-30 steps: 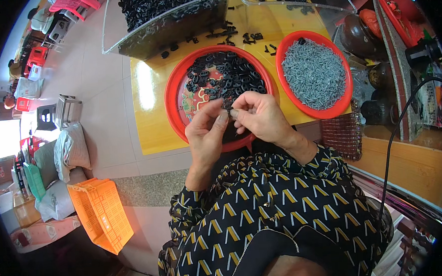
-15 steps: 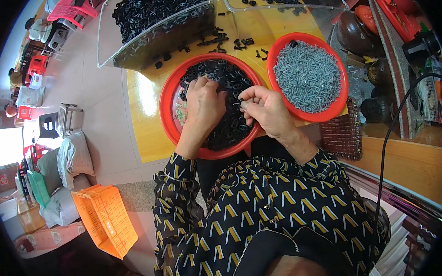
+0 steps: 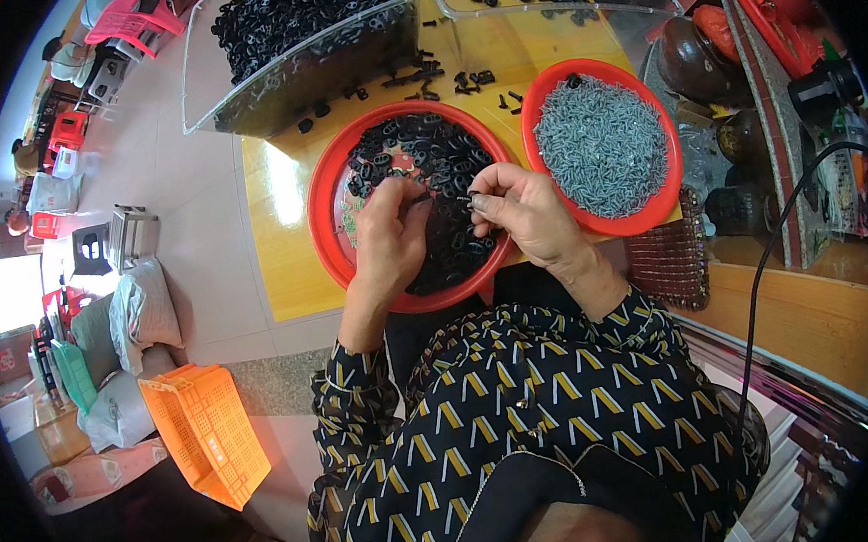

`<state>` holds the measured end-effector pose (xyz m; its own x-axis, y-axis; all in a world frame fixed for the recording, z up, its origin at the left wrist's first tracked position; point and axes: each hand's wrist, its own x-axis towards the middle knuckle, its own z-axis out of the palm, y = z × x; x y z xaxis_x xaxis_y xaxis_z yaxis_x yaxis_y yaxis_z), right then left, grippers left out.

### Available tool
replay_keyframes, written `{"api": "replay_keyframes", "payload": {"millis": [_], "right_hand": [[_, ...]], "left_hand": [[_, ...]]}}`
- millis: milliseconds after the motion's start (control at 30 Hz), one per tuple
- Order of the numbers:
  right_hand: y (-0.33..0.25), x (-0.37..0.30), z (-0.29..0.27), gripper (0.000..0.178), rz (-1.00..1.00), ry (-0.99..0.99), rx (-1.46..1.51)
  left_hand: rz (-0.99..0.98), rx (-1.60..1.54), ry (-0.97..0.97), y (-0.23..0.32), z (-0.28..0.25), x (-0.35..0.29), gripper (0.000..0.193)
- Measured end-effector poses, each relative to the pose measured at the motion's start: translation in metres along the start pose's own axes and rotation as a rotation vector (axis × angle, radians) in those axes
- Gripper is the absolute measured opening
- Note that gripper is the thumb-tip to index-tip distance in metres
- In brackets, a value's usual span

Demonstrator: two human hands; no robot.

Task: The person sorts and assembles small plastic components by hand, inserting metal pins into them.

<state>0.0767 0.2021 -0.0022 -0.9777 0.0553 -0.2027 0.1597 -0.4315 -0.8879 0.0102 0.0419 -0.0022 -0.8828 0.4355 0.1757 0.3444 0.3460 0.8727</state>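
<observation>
My left hand [image 3: 390,236] is over the red basin [image 3: 326,239], its fingertips closed on a small black plastic part [image 3: 421,199]. Close by on its right, my right hand [image 3: 531,217] pinches a small silver screw [image 3: 464,199], with something black at the fingertips. Loose black plastic parts [image 3: 445,261] lie beneath both hands, heaped mostly toward the right and far side of the basin. The patterned bottom shows in places. To the right, a red tray [image 3: 671,151] is filled with silver screws [image 3: 599,149].
Beyond the basin stands a clear plastic bin [image 3: 335,65] with many black parts; another clear bin [image 3: 558,11] is beside it. Loose black pieces [image 3: 424,75] lie on the yellow table [image 3: 282,279]. An orange crate [image 3: 207,435] is on the floor at left. A black cable [image 3: 759,283] hangs at right.
My left hand has come up from the heap of black parts toward my body, and now a black part shows in its fingers. My right hand keeps its pinch in nearly the same place.
</observation>
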Motion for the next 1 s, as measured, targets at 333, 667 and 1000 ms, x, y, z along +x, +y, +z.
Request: {"api": "replay_keyframes", "payload": {"millis": [333,667,1000], "right_hand": [[0.010,0.002,0.023,0.010,-0.039,0.024,0.053],[0.011,0.000,0.030,0.007,-0.031,-0.038,-0.004],[-0.006,-0.007,0.037,0.006,0.063,-0.027,-0.267]], "left_hand": [[0.095,-0.214,0.158,-0.005,0.010,-0.034,0.012],[-0.297,-0.775,-0.035,-0.008,-0.009,-0.043,0.026],[-0.338,-1.110,-0.018,-0.013,-0.010,-0.047,0.026]]}}
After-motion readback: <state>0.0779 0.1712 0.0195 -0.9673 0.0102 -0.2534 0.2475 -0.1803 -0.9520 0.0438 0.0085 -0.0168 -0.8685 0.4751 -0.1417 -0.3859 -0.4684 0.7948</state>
